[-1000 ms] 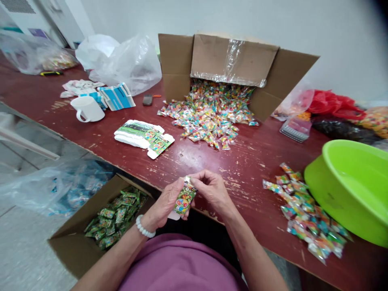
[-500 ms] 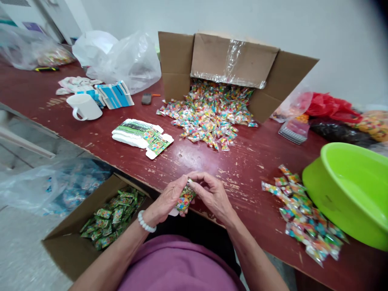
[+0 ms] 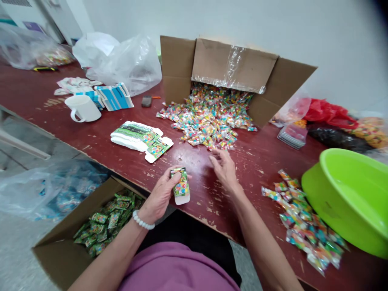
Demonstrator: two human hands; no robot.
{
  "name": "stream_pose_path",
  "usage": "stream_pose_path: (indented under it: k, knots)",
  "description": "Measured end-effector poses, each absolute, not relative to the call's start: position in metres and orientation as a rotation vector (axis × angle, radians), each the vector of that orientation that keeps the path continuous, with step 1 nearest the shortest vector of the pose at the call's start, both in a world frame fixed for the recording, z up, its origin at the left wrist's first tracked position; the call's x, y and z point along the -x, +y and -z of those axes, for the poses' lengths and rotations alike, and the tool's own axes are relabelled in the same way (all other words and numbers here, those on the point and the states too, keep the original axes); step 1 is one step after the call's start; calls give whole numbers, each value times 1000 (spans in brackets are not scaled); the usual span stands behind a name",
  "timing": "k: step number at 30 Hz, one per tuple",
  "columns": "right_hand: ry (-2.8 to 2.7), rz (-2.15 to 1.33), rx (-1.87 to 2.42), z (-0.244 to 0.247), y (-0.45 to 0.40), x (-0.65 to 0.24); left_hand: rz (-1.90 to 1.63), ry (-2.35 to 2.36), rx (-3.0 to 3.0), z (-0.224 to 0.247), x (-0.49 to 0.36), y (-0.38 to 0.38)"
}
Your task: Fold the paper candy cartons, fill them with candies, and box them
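One small green-printed cardboard box [image 3: 183,188], over the worn red table's [image 3: 254,161] near edge, pinched by left hand [image 3: 160,192], thumb in front, fingers behind; right hand [image 3: 224,169], fingers loosely parted, near clear-wrapped multicoloured sweets [image 3: 212,121].

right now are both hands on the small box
No, only the left hand holds the small box; the right hand is apart, near the candies.
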State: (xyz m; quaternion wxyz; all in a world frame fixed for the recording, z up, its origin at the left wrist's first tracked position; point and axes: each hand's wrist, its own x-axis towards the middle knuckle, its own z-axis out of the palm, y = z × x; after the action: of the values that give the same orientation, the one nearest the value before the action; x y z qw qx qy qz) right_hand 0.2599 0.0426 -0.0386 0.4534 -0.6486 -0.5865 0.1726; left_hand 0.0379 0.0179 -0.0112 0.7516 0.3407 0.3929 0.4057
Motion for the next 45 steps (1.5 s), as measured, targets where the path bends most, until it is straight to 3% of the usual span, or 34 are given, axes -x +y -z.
stream_pose_path:
  k: [6, 11, 14, 16, 18, 31, 45]
  knots:
    - [-1504, -248, 1858, 69, 103, -306, -960, 1030, -713, 23, -22, 32]
    - [-1312, -309, 1850, 56, 83, -302, -1001, 1091, -740, 24, -7, 39]
    - [-1326, -564, 1739, 37, 42, -279, -1060, 1081, -739, 19, -5, 43]
    - [-1265, -1023, 1487, 27, 13, -256, -1103, 1074, -711, 16, -7, 44]
    - [-1158, -1185, 1416, 23, -10, -232, -1106, 1060, -679, 13, -11, 41]
    - [-1464, -865, 1445, 10, -24, -222, -530, 735, -873, 19, -19, 1]
    - [-1701, -617, 1318, 4, -25, -216, -598, 809, -1176, 3, -23, -9]
